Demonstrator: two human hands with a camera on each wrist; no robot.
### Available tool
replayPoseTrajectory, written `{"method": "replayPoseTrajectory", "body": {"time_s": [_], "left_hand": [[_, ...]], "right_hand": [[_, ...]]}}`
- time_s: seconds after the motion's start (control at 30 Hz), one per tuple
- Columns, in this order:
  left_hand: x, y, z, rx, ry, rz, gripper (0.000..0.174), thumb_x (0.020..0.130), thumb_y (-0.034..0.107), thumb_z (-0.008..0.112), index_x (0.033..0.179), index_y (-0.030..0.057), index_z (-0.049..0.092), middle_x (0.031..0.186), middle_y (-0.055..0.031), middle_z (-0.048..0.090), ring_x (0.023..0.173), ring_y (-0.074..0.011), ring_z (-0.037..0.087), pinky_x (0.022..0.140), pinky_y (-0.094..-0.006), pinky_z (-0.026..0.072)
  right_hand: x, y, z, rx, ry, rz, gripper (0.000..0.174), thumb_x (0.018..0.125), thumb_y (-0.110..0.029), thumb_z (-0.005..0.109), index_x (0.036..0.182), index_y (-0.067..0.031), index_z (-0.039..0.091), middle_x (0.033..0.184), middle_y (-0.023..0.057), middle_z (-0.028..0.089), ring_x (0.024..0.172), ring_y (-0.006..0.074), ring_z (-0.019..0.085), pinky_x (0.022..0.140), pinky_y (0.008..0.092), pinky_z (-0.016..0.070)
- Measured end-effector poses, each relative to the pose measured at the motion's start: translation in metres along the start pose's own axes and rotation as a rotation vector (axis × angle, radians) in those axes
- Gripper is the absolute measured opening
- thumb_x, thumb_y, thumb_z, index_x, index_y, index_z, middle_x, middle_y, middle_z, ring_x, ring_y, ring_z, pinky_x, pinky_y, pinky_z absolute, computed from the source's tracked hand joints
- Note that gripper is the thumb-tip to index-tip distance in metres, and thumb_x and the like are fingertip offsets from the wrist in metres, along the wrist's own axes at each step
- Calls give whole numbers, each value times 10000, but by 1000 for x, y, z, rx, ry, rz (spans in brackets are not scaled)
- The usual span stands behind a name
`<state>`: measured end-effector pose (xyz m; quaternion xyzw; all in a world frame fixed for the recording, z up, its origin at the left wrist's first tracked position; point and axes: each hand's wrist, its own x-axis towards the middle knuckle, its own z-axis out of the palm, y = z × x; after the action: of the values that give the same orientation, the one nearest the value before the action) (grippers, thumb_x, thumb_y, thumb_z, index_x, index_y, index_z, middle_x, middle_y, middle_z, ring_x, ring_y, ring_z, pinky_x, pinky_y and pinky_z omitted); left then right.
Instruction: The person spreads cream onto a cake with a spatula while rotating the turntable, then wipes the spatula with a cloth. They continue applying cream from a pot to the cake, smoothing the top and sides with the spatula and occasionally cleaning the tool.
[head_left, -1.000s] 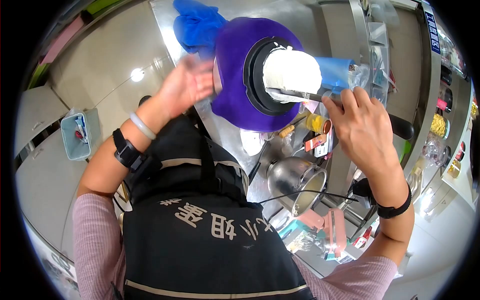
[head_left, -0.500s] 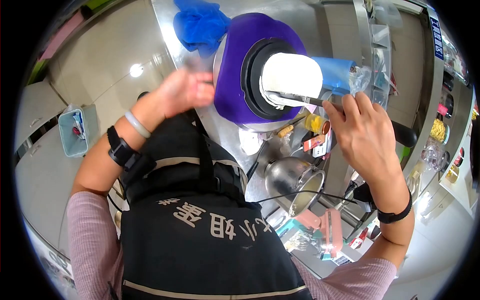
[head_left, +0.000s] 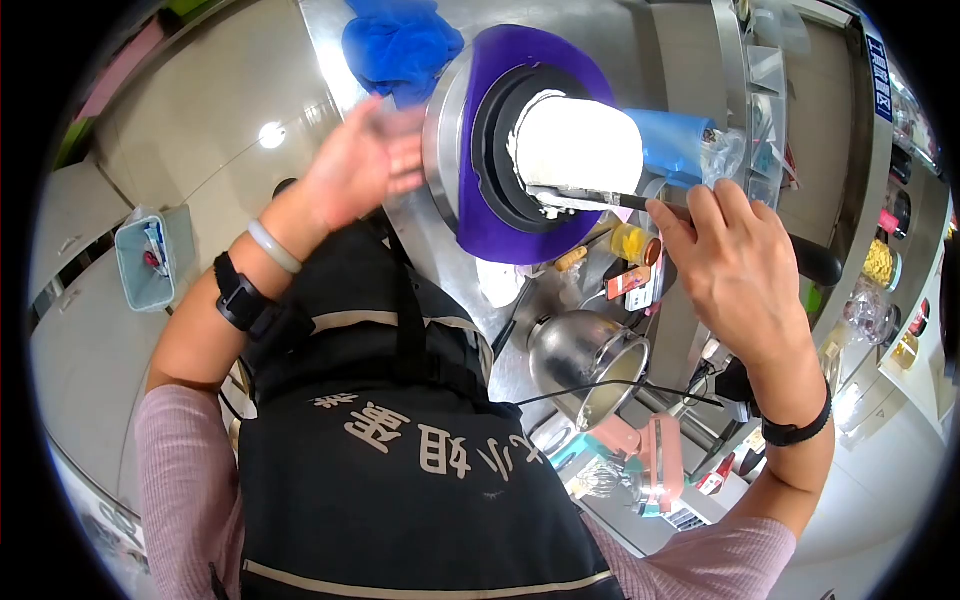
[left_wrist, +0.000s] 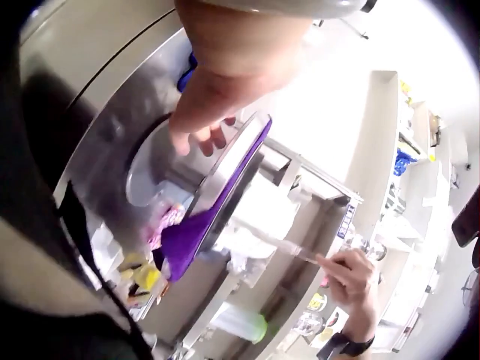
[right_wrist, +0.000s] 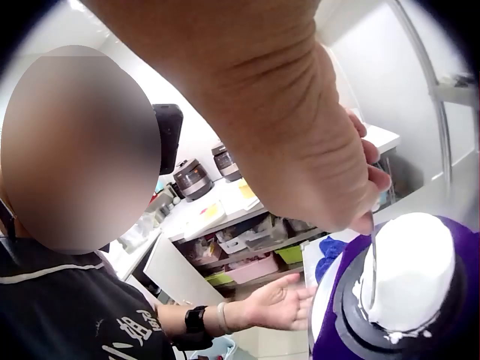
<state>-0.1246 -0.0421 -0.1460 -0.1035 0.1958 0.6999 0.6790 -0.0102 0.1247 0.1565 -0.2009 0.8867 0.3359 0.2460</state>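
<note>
A cake coated in white cream [head_left: 580, 148] stands on a black round base [head_left: 497, 150], above a turntable with a purple cover [head_left: 540, 45]. My right hand [head_left: 742, 265] grips a spatula [head_left: 625, 198], its flat blade lying along the side of the cream. White cream is smeared along the blade and on the black base. At the turntable's silver rim [head_left: 445, 140] is my left hand [head_left: 365, 165], fingers extended and slightly blurred. In the left wrist view the left fingers [left_wrist: 202, 139] hang beside the rim and hold nothing.
A crumpled blue cloth [head_left: 400, 50] lies by the turntable. A blue cylindrical container [head_left: 670, 145] stands past the cake. Nearer the body are a jar with yellow contents [head_left: 635, 245], a metal bowl [head_left: 575, 360] and a pink stand mixer [head_left: 660, 460], with a black cable across the bowl.
The turntable has rotated, so the purple cover's edge has shifted and more silver rim shows at the left. My left hand moves beside the rim; the right hand keeps the spatula at the cake.
</note>
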Motion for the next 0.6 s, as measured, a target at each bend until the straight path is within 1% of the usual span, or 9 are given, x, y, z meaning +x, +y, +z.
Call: {"method": "replayPoseTrajectory", "body": {"time_s": [0.03, 0.1, 0.23, 0.3, 0.37, 0.43, 0.5, 0.57, 0.6], "left_hand": [[4, -11, -4, -13, 68, -59, 626, 965, 562, 265, 1231, 63, 532, 1110, -103, 659, 1026, -215, 608, 1002, -384, 383], [5, -16, -18, -2, -95, -223, 642, 969, 566, 240, 1182, 60, 573, 1110, -88, 661, 1016, -206, 599, 1015, -389, 363], [4, 11, -15, 29, -278, -74, 651, 973, 560, 219, 1163, 59, 589, 1139, -98, 646, 1110, -214, 567, 989, -394, 396], [2, 14, 2, -172, -36, 140, 674, 973, 563, 211, 1198, 42, 575, 1209, -109, 611, 1132, -227, 560, 990, -404, 401], [-3, 0, 17, -123, 85, 93, 683, 972, 563, 212, 1279, 35, 517, 1265, -114, 577, 1149, -235, 553, 1005, -406, 391], [1, -17, 3, 46, -95, -283, 674, 976, 551, 215, 1331, 31, 457, 1271, -111, 576, 1164, -240, 548, 1002, -394, 398], [5, -7, -13, 59, -203, -296, 669, 979, 538, 219, 1354, 21, 417, 1276, -114, 572, 1179, -248, 539, 1033, -396, 371], [6, 14, -16, -40, -295, -1, 662, 980, 528, 222, 1347, 17, 425, 1282, -112, 569, 1169, -254, 542, 1067, -402, 330], [4, 13, -7, -118, -95, 117, 642, 979, 523, 237, 1333, 27, 440, 1254, -112, 582, 1146, -268, 554, 1083, -428, 308]], "right_hand": [[0, 0, 0, 9, 3, 0, 297, 731, -180, 603, 990, -61, 689, 780, 18, 510, 804, 172, 507, 577, 276, 393], [1, 2, 0, 14, 9, -2, 289, 733, -178, 601, 982, -61, 688, 782, 18, 510, 805, 172, 507, 577, 275, 394], [3, 6, 3, 3, 14, -9, 280, 735, -172, 606, 979, -60, 688, 778, 18, 512, 804, 171, 509, 574, 275, 395], [4, 8, 5, 5, 25, -12, 275, 740, -168, 607, 979, -60, 689, 772, 18, 513, 801, 171, 510, 571, 275, 395], [4, 9, 6, 13, 49, -24, 251, 750, -154, 610, 969, -66, 695, 757, 15, 510, 792, 169, 513, 565, 275, 395], [4, 12, 8, 18, 55, -28, 243, 751, -147, 612, 965, -71, 698, 752, 14, 509, 788, 168, 514, 563, 276, 394], [4, 16, 10, 26, 56, -31, 236, 751, -139, 614, 962, -77, 701, 747, 12, 509, 784, 166, 516, 561, 276, 394], [3, 19, 13, 39, 61, -36, 237, 749, -135, 618, 963, -88, 706, 754, 10, 511, 783, 163, 516, 560, 276, 395], [3, 21, 14, 40, 63, -35, 237, 749, -135, 618, 963, -88, 706, 754, 10, 511, 783, 163, 516, 560, 276, 395]]}}
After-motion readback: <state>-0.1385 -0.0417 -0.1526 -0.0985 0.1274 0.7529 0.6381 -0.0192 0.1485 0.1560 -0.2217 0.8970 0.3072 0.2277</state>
